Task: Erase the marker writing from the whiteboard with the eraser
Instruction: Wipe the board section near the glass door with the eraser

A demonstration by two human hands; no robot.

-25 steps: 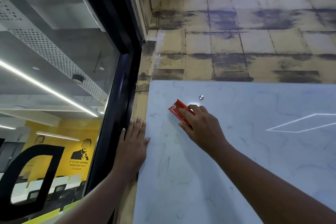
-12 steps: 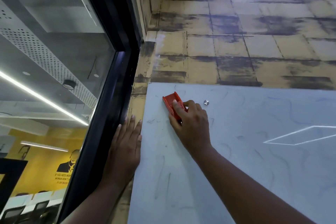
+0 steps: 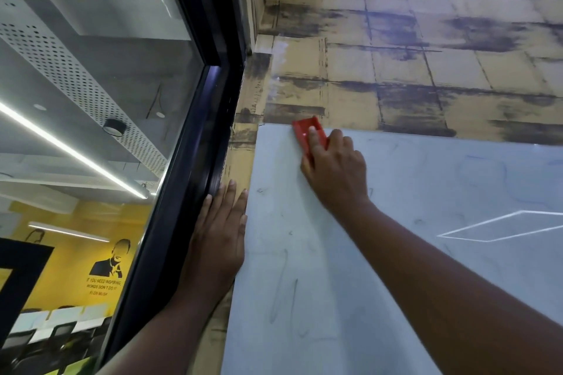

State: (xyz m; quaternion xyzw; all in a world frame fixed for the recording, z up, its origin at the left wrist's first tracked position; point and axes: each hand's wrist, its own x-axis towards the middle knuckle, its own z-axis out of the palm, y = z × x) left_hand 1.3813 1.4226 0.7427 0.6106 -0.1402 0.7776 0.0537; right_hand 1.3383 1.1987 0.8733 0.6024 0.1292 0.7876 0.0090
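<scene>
Your right hand (image 3: 335,170) grips the red eraser (image 3: 307,132) at the whiteboard's (image 3: 426,192) far left corner, your left hand (image 3: 221,237) flat beside its left edge, yet faint marker streaks (image 3: 283,292) nearer you look unwiped, so much seems left.

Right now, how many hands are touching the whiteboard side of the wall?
2. The left hand lies flat beside the whiteboard's left edge, on the wall strip. The right hand holds the eraser at the top left corner.
</scene>
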